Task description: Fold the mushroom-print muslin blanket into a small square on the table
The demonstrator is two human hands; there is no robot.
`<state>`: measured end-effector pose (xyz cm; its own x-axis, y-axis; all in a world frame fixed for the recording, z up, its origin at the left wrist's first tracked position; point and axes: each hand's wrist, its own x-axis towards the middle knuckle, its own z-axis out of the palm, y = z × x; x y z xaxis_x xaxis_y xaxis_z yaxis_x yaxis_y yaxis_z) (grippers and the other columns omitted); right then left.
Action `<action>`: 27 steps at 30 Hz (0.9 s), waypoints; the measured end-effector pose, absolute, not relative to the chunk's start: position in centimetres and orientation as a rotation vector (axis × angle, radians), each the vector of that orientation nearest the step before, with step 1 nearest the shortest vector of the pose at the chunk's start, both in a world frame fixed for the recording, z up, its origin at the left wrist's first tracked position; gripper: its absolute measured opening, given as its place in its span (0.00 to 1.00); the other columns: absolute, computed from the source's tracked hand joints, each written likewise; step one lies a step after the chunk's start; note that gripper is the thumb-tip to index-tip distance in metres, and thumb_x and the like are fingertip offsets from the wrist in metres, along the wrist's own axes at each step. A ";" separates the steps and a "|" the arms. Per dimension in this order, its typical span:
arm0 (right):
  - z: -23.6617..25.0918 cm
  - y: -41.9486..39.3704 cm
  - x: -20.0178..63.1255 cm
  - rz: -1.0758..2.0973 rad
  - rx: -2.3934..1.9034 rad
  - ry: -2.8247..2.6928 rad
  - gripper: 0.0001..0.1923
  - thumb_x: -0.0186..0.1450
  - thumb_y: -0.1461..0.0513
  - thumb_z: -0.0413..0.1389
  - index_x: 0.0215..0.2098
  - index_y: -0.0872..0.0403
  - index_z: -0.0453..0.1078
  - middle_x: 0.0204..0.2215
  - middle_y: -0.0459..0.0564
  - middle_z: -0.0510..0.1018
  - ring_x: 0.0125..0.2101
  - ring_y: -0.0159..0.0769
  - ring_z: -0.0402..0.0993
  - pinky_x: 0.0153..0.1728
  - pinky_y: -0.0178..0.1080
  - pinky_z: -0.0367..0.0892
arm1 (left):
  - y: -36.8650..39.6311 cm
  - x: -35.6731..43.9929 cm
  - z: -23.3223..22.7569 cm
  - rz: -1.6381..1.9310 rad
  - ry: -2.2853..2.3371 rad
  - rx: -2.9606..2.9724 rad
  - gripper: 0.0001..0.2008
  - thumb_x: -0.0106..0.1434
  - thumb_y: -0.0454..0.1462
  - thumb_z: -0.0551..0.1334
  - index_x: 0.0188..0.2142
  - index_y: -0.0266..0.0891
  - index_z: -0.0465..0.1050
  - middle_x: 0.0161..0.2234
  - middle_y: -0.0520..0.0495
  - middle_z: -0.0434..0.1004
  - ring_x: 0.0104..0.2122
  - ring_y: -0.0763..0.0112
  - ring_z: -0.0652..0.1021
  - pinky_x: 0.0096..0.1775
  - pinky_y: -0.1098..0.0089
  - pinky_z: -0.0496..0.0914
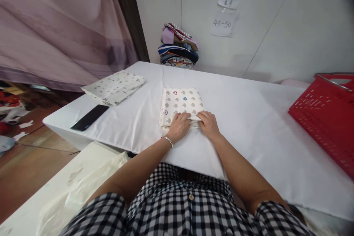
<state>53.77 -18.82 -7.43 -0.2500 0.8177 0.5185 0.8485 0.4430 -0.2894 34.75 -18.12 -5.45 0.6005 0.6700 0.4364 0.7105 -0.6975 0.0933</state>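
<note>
A cream cloth [182, 101] printed with rows of grey mushrooms and a few coloured ones lies folded in layers on the white-covered table. At its near edge, my left hand [179, 127] has its fingers curled over the fabric, with a bracelet at the wrist. My right hand [209, 124] grips the near right corner, its fingertips bent onto the edge. Between the two hands the edge is bunched a little. Both thumbs are mostly hidden. To the left lies another folded cream cloth [116, 85] with a small scattered print.
A black phone-like slab [90, 117] lies at the table's left edge. On the right stands a red plastic basket [326, 118]. Folded fabrics are piled [178, 48] against the wall behind the table. A white surface with clear plastic [91, 177] is at lower left.
</note>
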 end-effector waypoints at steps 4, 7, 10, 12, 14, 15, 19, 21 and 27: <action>-7.5 -18.6 53.9 -0.056 -1.375 -2.066 0.12 0.64 0.63 0.50 0.45 0.53 0.70 0.46 0.51 0.74 0.47 0.40 0.64 0.45 0.42 0.58 | -18.3 35.1 -5.5 -0.734 -1.221 -2.661 0.07 0.62 0.35 0.57 0.37 0.39 0.72 0.54 0.40 0.67 0.52 0.57 0.67 0.54 0.53 0.59; -7.7 -18.5 53.9 -0.078 -1.381 -2.075 0.11 0.65 0.60 0.50 0.45 0.52 0.70 0.45 0.51 0.74 0.47 0.40 0.65 0.45 0.41 0.58 | -18.1 35.9 -5.2 -0.730 -1.258 -2.633 0.07 0.61 0.36 0.57 0.36 0.38 0.73 0.55 0.39 0.66 0.52 0.56 0.67 0.53 0.51 0.59; -7.9 -18.4 54.0 -0.114 -1.393 -2.088 0.12 0.66 0.58 0.50 0.44 0.52 0.70 0.45 0.51 0.74 0.46 0.39 0.65 0.45 0.41 0.59 | -18.0 36.5 -5.1 -0.696 -1.303 -2.599 0.08 0.59 0.31 0.55 0.34 0.38 0.73 0.54 0.39 0.67 0.52 0.55 0.67 0.53 0.50 0.59; -7.9 -18.5 54.0 -0.130 -1.392 -2.095 0.12 0.66 0.58 0.50 0.45 0.52 0.70 0.45 0.51 0.74 0.46 0.39 0.65 0.44 0.41 0.59 | -18.0 36.7 -5.1 -0.680 -1.315 -2.575 0.11 0.58 0.28 0.54 0.34 0.38 0.74 0.53 0.39 0.68 0.52 0.56 0.67 0.53 0.50 0.59; -7.8 -18.6 53.9 -0.141 -1.390 -2.097 0.12 0.66 0.58 0.50 0.45 0.52 0.70 0.45 0.52 0.74 0.46 0.40 0.65 0.44 0.41 0.59 | -18.2 36.5 -5.2 -0.681 -1.312 -2.556 0.12 0.58 0.27 0.52 0.33 0.38 0.73 0.53 0.39 0.68 0.53 0.56 0.66 0.53 0.50 0.59; -7.8 -18.7 53.9 -0.144 -1.388 -2.095 0.12 0.66 0.58 0.50 0.44 0.52 0.70 0.45 0.52 0.74 0.46 0.40 0.65 0.44 0.41 0.59 | -18.3 36.3 -5.1 -0.685 -1.309 -2.549 0.13 0.59 0.26 0.52 0.33 0.38 0.73 0.52 0.39 0.68 0.53 0.56 0.66 0.53 0.50 0.59; -7.8 -18.9 53.8 -0.150 -1.380 -2.077 0.11 0.66 0.59 0.50 0.43 0.53 0.70 0.45 0.52 0.74 0.46 0.40 0.65 0.44 0.41 0.58 | -18.8 35.5 -4.9 -0.698 -1.323 -2.528 0.12 0.59 0.27 0.51 0.33 0.38 0.72 0.52 0.39 0.68 0.54 0.56 0.65 0.54 0.51 0.58; -7.8 -18.9 53.8 -0.155 -1.375 -2.076 0.11 0.66 0.59 0.50 0.43 0.53 0.70 0.45 0.53 0.74 0.46 0.41 0.65 0.44 0.41 0.58 | -19.0 35.2 -4.9 -0.698 -1.343 -2.508 0.12 0.59 0.27 0.52 0.33 0.38 0.72 0.53 0.40 0.68 0.55 0.56 0.65 0.54 0.50 0.58; -7.9 -18.8 53.7 -0.156 -1.387 -2.069 0.11 0.66 0.60 0.50 0.44 0.53 0.70 0.46 0.52 0.74 0.46 0.41 0.65 0.43 0.41 0.58 | -19.1 35.3 -4.9 -0.717 -1.414 -2.456 0.11 0.58 0.27 0.52 0.32 0.38 0.72 0.54 0.39 0.67 0.55 0.55 0.65 0.55 0.47 0.55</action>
